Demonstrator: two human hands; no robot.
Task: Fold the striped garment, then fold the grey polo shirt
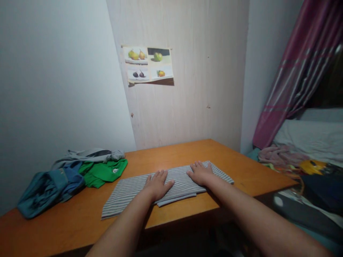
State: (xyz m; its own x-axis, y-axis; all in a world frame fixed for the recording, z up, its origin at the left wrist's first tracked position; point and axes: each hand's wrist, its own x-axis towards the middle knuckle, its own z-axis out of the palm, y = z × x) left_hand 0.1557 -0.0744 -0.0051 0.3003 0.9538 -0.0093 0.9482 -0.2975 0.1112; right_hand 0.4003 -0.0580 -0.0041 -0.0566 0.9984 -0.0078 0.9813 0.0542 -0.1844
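A grey-and-white striped garment (pixel 177 182) lies folded in a long flat strip along the front of the wooden table (pixel 171 153). A small folded part of it sticks out at the near edge, close to its middle. My left hand (pixel 158 185) rests palm down on the cloth a little left of centre, thumb and fingers apart. Toward the cloth's right end, my right hand (pixel 200 174) also lies flat on it with its fingers spread. Neither hand grips the fabric. What is under the palms is hidden.
Left on the table lie a green garment (pixel 103 173), a blue-teal garment (pixel 45 189) and a grey garment (pixel 88 156) in a heap. Behind stands a wall with a fruit picture (pixel 148 65). Beyond the table's right edge are a purple curtain (pixel 281 82) and piled bedding (pixel 313 139).
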